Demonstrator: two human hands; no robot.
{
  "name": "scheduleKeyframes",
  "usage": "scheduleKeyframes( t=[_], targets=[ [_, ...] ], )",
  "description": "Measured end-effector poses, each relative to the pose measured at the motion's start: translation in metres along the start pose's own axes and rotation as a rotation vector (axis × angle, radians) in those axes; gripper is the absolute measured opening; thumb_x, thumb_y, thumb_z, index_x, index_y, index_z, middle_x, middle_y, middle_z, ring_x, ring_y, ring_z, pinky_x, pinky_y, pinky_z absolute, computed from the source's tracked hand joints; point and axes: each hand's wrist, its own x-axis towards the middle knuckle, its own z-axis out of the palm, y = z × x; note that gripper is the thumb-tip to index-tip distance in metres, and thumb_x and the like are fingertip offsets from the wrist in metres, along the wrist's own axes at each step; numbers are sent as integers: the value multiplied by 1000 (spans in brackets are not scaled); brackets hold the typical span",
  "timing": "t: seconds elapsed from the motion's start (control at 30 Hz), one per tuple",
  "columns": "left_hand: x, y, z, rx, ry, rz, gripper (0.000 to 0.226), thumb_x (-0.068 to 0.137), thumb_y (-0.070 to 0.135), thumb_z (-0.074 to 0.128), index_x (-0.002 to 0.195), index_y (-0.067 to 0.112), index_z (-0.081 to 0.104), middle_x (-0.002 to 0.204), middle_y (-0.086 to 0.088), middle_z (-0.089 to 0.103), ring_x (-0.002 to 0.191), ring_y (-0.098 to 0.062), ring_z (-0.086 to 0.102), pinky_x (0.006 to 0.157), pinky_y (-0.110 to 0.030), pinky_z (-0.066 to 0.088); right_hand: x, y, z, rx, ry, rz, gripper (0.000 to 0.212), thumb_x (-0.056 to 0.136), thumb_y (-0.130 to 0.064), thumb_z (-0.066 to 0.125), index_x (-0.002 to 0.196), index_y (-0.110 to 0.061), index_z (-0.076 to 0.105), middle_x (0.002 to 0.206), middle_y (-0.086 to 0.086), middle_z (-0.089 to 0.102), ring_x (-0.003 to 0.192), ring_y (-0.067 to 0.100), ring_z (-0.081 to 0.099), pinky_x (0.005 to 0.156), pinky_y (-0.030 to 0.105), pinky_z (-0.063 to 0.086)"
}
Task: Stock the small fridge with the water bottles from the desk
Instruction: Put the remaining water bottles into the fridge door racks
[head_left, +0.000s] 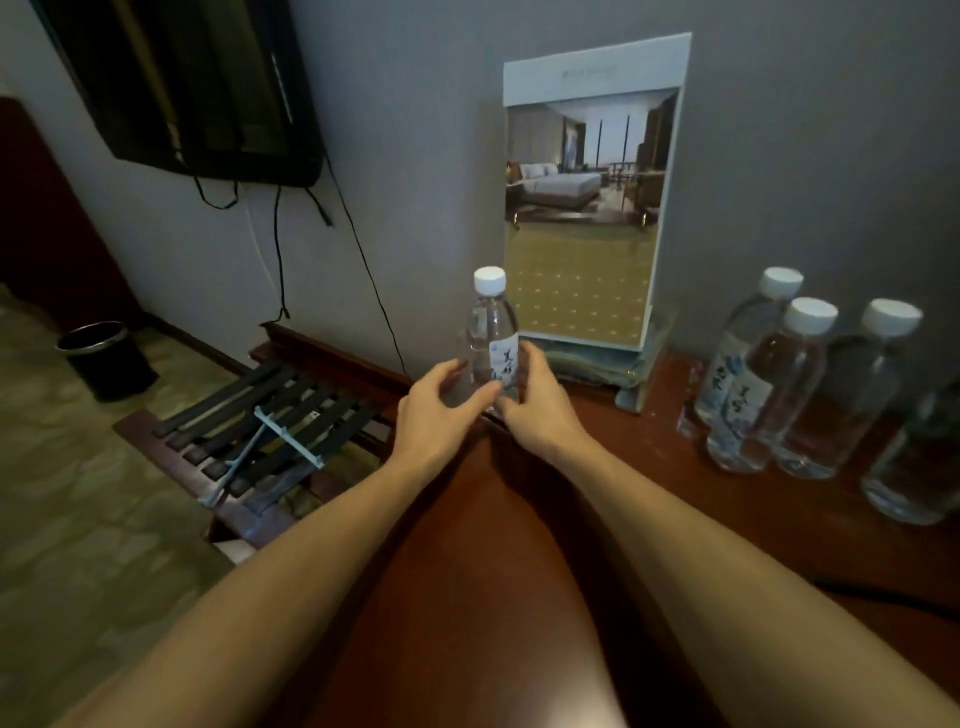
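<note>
A clear water bottle (492, 325) with a white cap and a white label stands upright at the far left corner of the red-brown desk (467, 597). My left hand (434, 402) curls round its lower left side, thumb across the front. From the right, my right hand (537, 402) wraps its fingers over the label. Several more capped water bottles (800, 384) stand grouped at the desk's right side, away from both hands. No fridge is in view.
An acrylic stand with a hotel-room picture (587, 208) rises right behind the held bottle against the grey wall. Left of the desk and lower are a slatted luggage rack (270, 421), a black bin (104, 358), and a wall TV (197, 88) with hanging cables.
</note>
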Motion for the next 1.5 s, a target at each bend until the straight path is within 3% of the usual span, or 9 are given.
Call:
scheduleKeyframes(
  t=[0.27,0.43,0.6,0.73,0.9,1.03,1.2,1.4,1.5],
  targets=[
    [-9,21,5,-55,26,67,40,90,42,78,127,26,75,115,13,78,108,2,69,97,-28,56,-8,-2,-7,-45,129,-43,52,88,-16,75,135,-27,56,116,-9,72,105,6,67,78,13,47],
    [-37,44,-7,-78,-13,98,38,91,44,76,125,29,76,112,14,79,104,3,70,92,-24,56,-45,-25,-34,-102,160,-86,55,84,-18,80,132,-30,56,110,-14,71,102,5,68,87,24,52],
    [-78,75,-16,-126,-14,128,50,82,65,65,119,35,77,101,14,80,97,-1,73,90,-40,60,-97,-56,-62,-148,225,-118,53,82,-24,84,129,-26,58,114,-11,72,101,5,68,89,30,55],
    [-128,107,-19,-146,-24,218,41,87,59,64,124,45,71,107,15,80,102,-6,73,91,-40,59,-156,-76,-87,-181,331,-97,53,80,-23,85,126,-26,59,106,-12,72,97,5,68,91,36,57],
    [-183,142,-8,-213,-105,309,40,80,72,56,120,68,55,112,15,79,111,-11,73,97,-43,57,-232,-90,-126,-214,464,-71,49,78,-24,84,121,-27,61,106,-11,74,99,7,70,91,40,58],
    [-229,168,8,-292,-203,396,41,81,67,61,122,59,61,113,14,78,113,-6,71,99,-39,57,-297,-99,-162,-312,564,-32,46,77,-31,84,115,-27,58,105,-11,73,97,11,70,88,42,57],
    [-294,200,31,-372,-316,497,37,94,39,75,130,31,74,118,10,78,113,3,67,90,-15,50,-380,-96,-201,-394,626,25,46,83,-40,82,116,-30,51,112,-8,71,101,13,69,88,48,60],
    [-384,236,60,-474,-355,543,43,92,49,74,133,38,69,122,17,75,121,-3,67,102,-33,55,-481,-95,-235,-431,798,82,46,83,-39,82,117,-25,55,105,-9,72,95,9,69,87,46,59],
    [-424,252,69,-516,-402,605,44,93,49,73,135,36,70,123,14,75,121,-5,67,99,-32,56,-525,-98,-250,-459,864,132,46,83,-45,81,116,-28,54,102,-12,71,94,9,69,86,46,58]
  ],
)
